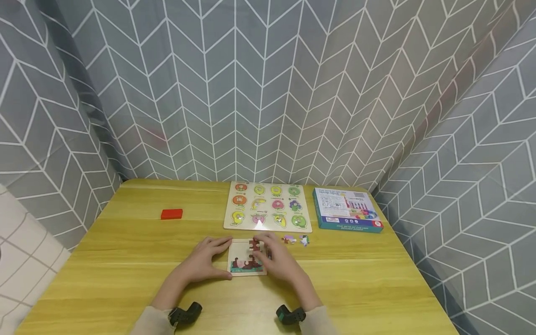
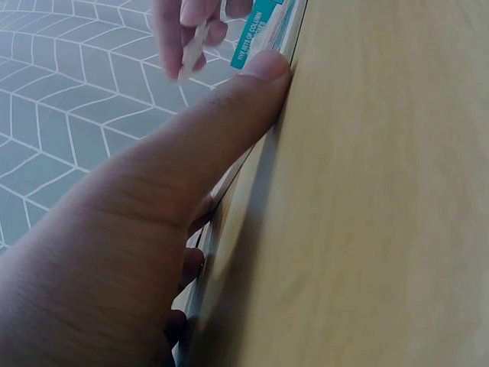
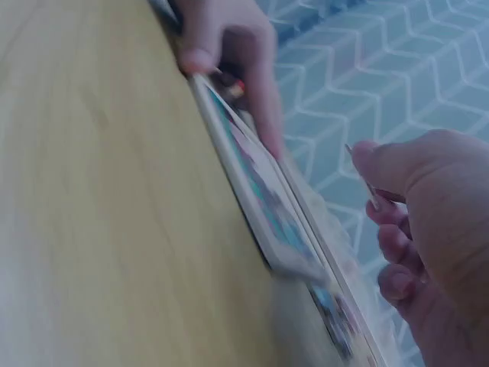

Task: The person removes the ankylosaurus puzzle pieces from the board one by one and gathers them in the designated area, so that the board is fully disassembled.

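Note:
A small square wooden jigsaw tray (image 1: 238,249) lies on the table, part filled with brown and green pieces along its near and right sides; its upper left is bare wood. My left hand (image 1: 202,263) grips the tray's left side, thumb at the near corner and fingers at the far one. Over the tray's right side, my right hand (image 1: 281,261) pinches a thin puzzle piece (image 3: 364,180) between thumb and fingers, held above the tray. That same puzzle piece (image 2: 192,52) shows edge-on in the left wrist view; its picture cannot be made out.
Loose puzzle pieces (image 1: 304,240) lie right of the tray. Behind it is a fruit puzzle board (image 1: 268,228), with a teal-edged box (image 1: 349,224) to its right. A red block (image 1: 171,214) sits at the left. A patterned curtain (image 1: 251,93) hangs behind the table.

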A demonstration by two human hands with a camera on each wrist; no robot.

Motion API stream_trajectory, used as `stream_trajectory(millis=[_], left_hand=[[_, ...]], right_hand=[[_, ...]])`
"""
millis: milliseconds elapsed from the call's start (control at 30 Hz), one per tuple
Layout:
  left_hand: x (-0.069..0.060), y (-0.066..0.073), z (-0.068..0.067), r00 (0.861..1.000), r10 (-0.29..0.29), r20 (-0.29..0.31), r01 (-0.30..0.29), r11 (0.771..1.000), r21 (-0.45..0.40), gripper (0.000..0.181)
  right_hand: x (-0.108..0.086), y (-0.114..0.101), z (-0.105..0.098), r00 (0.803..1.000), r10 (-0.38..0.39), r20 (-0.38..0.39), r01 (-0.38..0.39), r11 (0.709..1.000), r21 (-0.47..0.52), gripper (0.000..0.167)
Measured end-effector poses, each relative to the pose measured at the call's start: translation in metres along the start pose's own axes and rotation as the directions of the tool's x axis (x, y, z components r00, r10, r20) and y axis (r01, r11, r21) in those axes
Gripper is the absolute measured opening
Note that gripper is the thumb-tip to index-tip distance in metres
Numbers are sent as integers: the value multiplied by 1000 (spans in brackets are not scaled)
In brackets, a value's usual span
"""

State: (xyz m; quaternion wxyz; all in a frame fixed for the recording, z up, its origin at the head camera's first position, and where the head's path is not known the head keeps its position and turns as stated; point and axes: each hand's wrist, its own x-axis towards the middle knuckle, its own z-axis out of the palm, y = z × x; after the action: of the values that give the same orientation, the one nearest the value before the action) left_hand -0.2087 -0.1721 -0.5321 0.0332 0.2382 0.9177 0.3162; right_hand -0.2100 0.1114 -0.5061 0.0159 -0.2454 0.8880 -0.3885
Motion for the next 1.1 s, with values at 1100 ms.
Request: stream_trajectory(millis=[1100], left_hand=[[0,0,0,1000,-20,6,20,1000,-2,111]], right_hand=[[-52,62,-41,975,126,-185,-135,990,-38,33]])
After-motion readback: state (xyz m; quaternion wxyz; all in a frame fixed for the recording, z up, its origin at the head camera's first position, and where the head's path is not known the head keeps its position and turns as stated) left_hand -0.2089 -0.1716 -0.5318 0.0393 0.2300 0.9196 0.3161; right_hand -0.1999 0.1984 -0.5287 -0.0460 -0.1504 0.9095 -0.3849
